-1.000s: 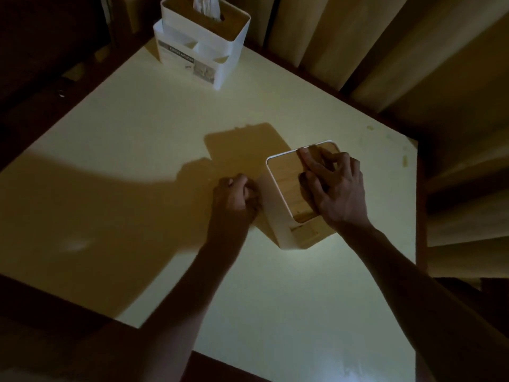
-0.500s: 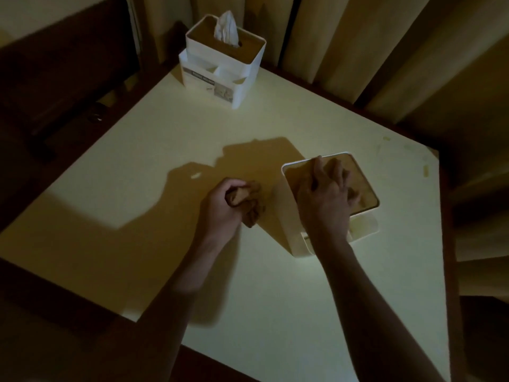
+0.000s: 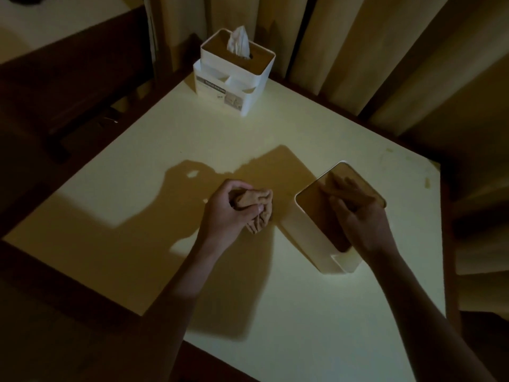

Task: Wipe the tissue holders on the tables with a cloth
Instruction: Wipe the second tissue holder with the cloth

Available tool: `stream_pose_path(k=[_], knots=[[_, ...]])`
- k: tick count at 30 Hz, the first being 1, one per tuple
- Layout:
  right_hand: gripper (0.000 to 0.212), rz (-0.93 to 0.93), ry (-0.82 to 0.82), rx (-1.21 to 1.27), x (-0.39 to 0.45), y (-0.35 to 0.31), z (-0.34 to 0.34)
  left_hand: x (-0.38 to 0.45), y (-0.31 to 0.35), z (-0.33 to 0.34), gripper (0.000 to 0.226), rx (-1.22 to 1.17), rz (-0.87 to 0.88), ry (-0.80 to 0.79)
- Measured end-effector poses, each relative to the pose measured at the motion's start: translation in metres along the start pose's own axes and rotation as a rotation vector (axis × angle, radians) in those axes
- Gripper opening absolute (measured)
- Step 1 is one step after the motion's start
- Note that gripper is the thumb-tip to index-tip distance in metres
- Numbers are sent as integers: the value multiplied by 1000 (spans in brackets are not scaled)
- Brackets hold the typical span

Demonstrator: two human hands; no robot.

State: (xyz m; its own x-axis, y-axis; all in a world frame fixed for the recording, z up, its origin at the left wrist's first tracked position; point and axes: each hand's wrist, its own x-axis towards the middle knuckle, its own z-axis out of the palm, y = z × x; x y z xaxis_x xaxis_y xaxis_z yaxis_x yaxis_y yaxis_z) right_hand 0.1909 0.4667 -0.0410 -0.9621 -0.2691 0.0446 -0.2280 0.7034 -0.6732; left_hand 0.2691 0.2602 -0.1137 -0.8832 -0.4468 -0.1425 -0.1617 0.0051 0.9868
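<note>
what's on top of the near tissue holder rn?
The right hand lies on the near tissue holder's wooden lid, fingers spread. Whatever is under the palm, including any tissue slot, is covered.

**A dim dining room, likely a café or restaurant**

You are standing at a pale square table (image 3: 170, 172) with a dark wooden edge, in low, warm light. Two matching white tissue holders sit on it: one at the far corner (image 3: 234, 78) with a tissue poking up and small side compartments, one nearer you (image 3: 311, 230) with a wooden lid. Long beige curtains (image 3: 344, 51) hang just behind the table. At the upper left you can see the corner of a second pale table (image 3: 55, 20), which points to public seating rather than a home.
</note>
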Motion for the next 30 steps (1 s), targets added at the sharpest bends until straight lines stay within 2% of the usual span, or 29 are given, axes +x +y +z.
stream_pose_path(k=[2, 6, 8, 13, 19, 24, 30], knots=[[36, 42, 77, -96, 5, -4, 7, -2, 1, 5, 38, 14, 9, -19], [63, 368, 98, -215, 11, -11, 28, -4, -1, 14, 39, -3, 4, -17], [67, 368, 78, -311, 11, -9, 35, -5, -3, 15, 37, -2, -1, 12], [69, 277, 37, -504, 3, 1, 39, -7, -5, 8, 26, -94, -53, 34], [78, -63, -142, -524, -9, 25, 6, -3, 7, 2, 26, -50, -3, -39], [67, -305, -225, -547, -4, 41, -13, -1, 10, 12, 36, -10, -38, -129], [75, -346, -296, -574, 1, 58, -18, -4, 12, 35, 45, 80, 57, -82]])
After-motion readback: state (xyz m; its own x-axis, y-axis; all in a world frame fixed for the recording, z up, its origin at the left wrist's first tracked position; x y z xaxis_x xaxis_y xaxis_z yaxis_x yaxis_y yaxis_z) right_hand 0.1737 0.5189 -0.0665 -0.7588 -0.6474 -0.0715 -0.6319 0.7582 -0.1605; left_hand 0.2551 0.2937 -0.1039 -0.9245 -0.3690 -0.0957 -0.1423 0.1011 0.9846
